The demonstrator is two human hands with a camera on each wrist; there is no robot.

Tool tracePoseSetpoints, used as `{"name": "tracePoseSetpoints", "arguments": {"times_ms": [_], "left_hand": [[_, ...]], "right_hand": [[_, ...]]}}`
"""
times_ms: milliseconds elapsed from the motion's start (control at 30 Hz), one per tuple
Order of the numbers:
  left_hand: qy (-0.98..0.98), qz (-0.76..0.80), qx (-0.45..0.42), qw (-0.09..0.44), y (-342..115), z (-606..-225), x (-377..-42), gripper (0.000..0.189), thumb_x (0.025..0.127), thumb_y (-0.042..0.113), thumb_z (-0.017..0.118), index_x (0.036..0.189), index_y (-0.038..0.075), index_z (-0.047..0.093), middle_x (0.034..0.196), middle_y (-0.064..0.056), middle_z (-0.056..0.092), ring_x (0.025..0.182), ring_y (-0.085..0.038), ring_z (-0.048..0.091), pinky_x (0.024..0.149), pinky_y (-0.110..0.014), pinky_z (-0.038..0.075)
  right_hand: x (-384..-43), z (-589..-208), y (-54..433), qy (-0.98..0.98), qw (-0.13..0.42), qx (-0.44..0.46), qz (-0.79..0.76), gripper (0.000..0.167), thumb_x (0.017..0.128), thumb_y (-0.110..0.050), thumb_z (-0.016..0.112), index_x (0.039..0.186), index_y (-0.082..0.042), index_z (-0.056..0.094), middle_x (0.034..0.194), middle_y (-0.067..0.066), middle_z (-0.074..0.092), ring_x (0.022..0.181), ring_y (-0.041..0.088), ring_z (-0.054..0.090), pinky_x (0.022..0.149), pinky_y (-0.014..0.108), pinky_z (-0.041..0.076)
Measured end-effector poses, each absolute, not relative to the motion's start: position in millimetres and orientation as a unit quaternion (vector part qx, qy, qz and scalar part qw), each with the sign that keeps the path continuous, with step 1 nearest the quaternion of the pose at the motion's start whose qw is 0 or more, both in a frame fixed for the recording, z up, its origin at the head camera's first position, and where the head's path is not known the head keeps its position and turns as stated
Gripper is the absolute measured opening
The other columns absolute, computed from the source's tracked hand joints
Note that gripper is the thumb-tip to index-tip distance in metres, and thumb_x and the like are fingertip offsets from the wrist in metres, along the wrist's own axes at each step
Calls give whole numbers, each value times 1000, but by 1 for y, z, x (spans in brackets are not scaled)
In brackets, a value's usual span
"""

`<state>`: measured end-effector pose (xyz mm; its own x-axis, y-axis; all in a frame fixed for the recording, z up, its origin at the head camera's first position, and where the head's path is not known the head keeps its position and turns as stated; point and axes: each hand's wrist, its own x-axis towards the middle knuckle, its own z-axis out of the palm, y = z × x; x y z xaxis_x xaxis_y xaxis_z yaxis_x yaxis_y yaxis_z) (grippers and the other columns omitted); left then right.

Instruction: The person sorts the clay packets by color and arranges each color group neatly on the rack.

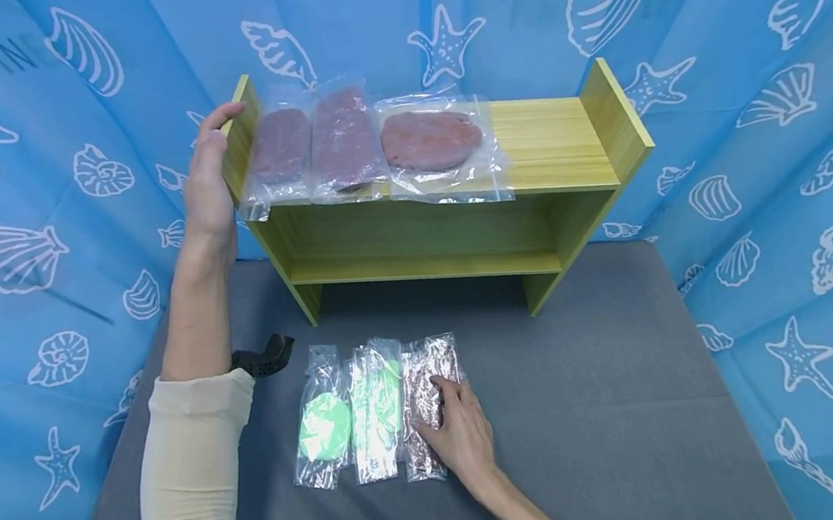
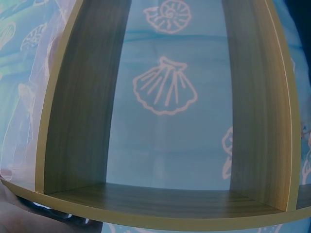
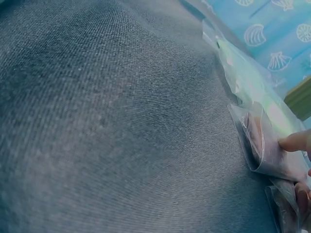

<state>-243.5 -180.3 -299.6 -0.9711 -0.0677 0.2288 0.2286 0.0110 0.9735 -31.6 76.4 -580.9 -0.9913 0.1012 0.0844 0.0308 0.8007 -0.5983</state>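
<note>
Across the left side panel of a small wooden shelf (image 1: pixel 552 146) lies my left hand (image 1: pixel 208 188), its fingers reaching over the panel's upper edge. Part of that hand (image 2: pixel 19 213) shows below the shelf edge in the left wrist view. On the grey tabletop, my right hand (image 1: pixel 463 431) pinches a clear bag with dark brown contents (image 1: pixel 422 452) between thumb and fingers. Another brown bag (image 1: pixel 440 350) overlaps it. To their left lie clear bags with light green contents (image 1: pixel 325 426). The right wrist view shows a fingertip pressing the brown bag (image 3: pixel 265 145).
Three clear bags of reddish-brown, flattened material lie along the shelf's top: two upright-looking ones (image 1: pixel 283 147) at the left and a rounder one (image 1: pixel 431 140). A black strap piece (image 1: pixel 266 356) sticks out by my left forearm. Blue shell-patterned curtain (image 1: pixel 755 177) surrounds the grey tabletop (image 1: pixel 612 409).
</note>
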Motion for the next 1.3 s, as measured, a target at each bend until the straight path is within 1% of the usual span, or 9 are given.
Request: {"name": "tracePoseSetpoints", "arguments": {"times_ms": [200,400,667,800,867,900,1033,1200,1300], "left_hand": [[-701,-702,-54,109,-180,-299,-244,45,106,26,24,139,27,53,150,4,33,134,-16,28,108,-32,20],[-702,-701,-53,111,-182,-300,-243,45,105,26,24,139,27,54,150,5,33,133,-15,28,108,-32,20],[-701,-702,-54,108,-182,-301,-242,45,106,26,23,140,27,53,151,5,32,134,-15,27,109,-31,20],[-702,-702,-55,106,-182,-300,-243,44,106,27,24,140,27,53,151,5,32,134,-15,27,108,-31,20],[-703,-701,-57,106,-182,-300,-243,44,106,27,24,140,27,52,151,5,32,134,-15,27,108,-31,20],[-703,-701,-57,106,-182,-300,-243,44,106,27,24,140,27,52,151,5,32,134,-15,27,108,-31,20],[-705,-699,-55,105,-181,-300,-243,44,106,28,23,140,28,52,151,5,32,135,-15,26,110,-31,19],[-711,-693,-54,106,-180,-300,-243,45,106,28,23,141,28,52,153,6,31,137,-15,25,111,-31,18],[-714,-690,-57,109,-179,-299,-243,45,106,28,23,141,27,52,153,5,31,137,-14,25,111,-29,18]], "right_hand": [[-33,-579,81,-944,44,-16,327,70,73,-31,88,135,-18,58,92,-2,57,77,14,51,57,27,41],[-35,-578,91,-925,43,7,378,65,74,-18,86,134,-18,59,90,-6,58,72,7,52,58,24,44],[-39,-574,102,-879,41,25,474,60,78,0,78,132,-18,62,91,1,62,71,9,59,61,23,52],[-42,-570,107,-844,-2,-4,536,49,80,4,75,124,-16,68,70,-2,53,57,4,47,50,18,41],[-44,-567,109,-813,-32,-25,581,47,79,7,74,121,-13,69,64,-3,46,54,3,41,49,17,35],[-44,-565,110,-794,-45,-35,605,46,79,8,74,121,-10,68,65,-2,47,54,3,39,49,17,34],[-46,-559,115,-730,-74,-59,677,49,79,10,72,125,0,62,87,9,63,66,7,53,57,18,45],[-47,-547,121,-699,-81,-57,709,45,86,4,71,129,-3,60,104,19,66,82,12,64,71,24,52],[-49,-540,125,-687,-82,-54,720,46,88,3,68,132,-4,59,109,20,64,82,13,63,73,26,52]]}}
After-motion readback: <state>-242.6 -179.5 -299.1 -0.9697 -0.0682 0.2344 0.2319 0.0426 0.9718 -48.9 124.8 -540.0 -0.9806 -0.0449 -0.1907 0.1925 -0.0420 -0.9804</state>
